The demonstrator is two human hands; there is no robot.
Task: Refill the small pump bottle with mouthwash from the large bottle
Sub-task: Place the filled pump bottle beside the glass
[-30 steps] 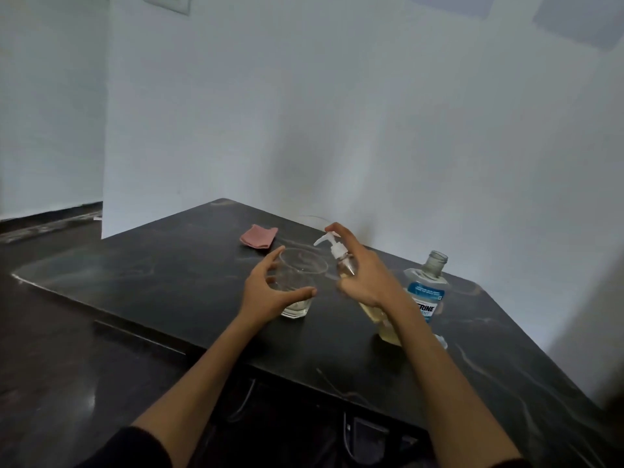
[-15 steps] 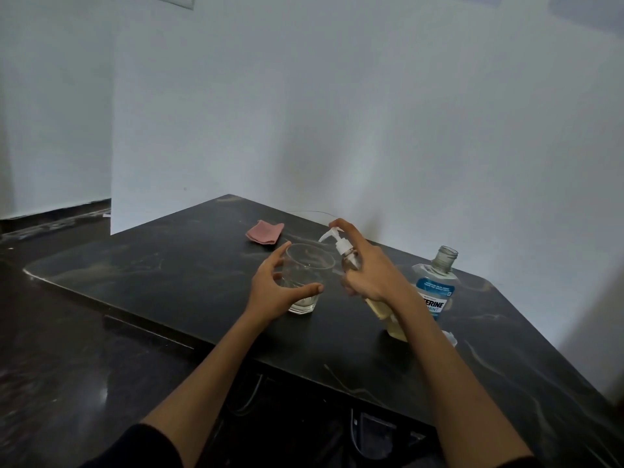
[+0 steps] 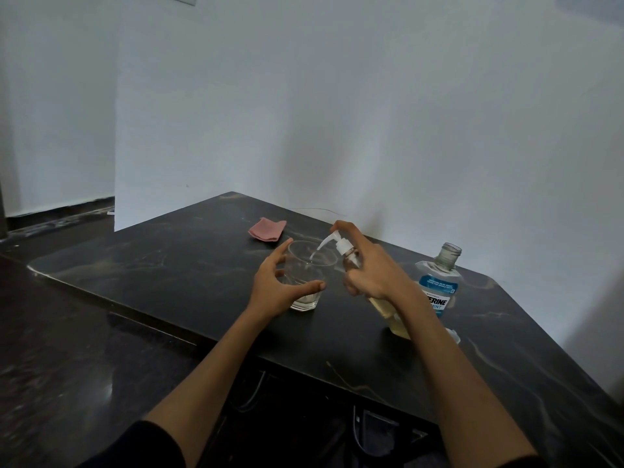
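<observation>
A person's right hand (image 3: pixel 369 273) is wrapped around a small pump bottle (image 3: pixel 388 307) of pale yellow liquid, tilted toward the left, with the forefinger resting on top of its white pump head (image 3: pixel 337 240). The nozzle points into a clear drinking glass (image 3: pixel 309 276) standing near the middle of a dark marble-patterned table (image 3: pixel 162 265). The left hand (image 3: pixel 278 288) cups the glass loosely, thumb and fingers spread around its near side; whether they actually touch the glass cannot be told.

The large mouthwash bottle (image 3: pixel 437 287), blue-labelled, stands uncapped toward the table's right edge, just behind the right forearm. A small clear object, possibly its cap (image 3: pixel 454 335), lies beside it.

Judging by this, the refill looks done: the pump bottle holds liquid and its pump is fitted. The person appears to be testing the pump into the glass; recapping the large bottle remains.

A folded pink cloth (image 3: pixel 267 229) lies toward the far edge. Plain white walls stand behind the table, above a dark glossy floor.
</observation>
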